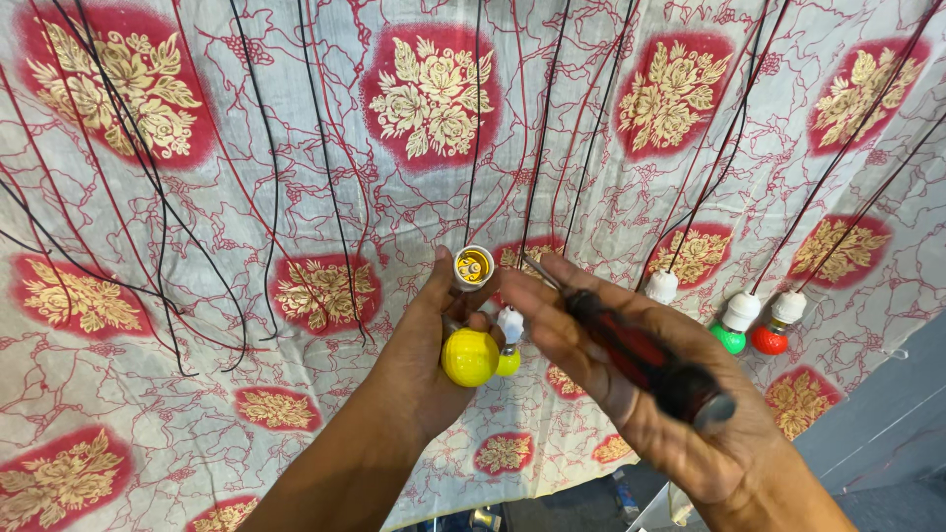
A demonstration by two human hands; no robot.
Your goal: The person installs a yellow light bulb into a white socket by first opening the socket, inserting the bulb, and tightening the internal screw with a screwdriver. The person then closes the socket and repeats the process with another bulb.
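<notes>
My left hand (419,355) holds a small white lamp socket (474,265) with brass contacts, its open end facing me, and also cradles a round yellow bulb (469,357). A second small yellow-green bulb with a white base (509,340) hangs just beside it. My right hand (631,384) grips a screwdriver with a red and black handle (641,360). The screwdriver's thin metal tip (537,268) points up-left, close to the socket. Black and red wires (537,148) run down to the sockets.
A white cloth with red patches and gold flower prints (197,296) lies behind everything. Many black and red wires cross it. On the right hang a white socket (661,286), a green bulb (730,333) and a red bulb (772,335). Grey floor (887,433) shows at lower right.
</notes>
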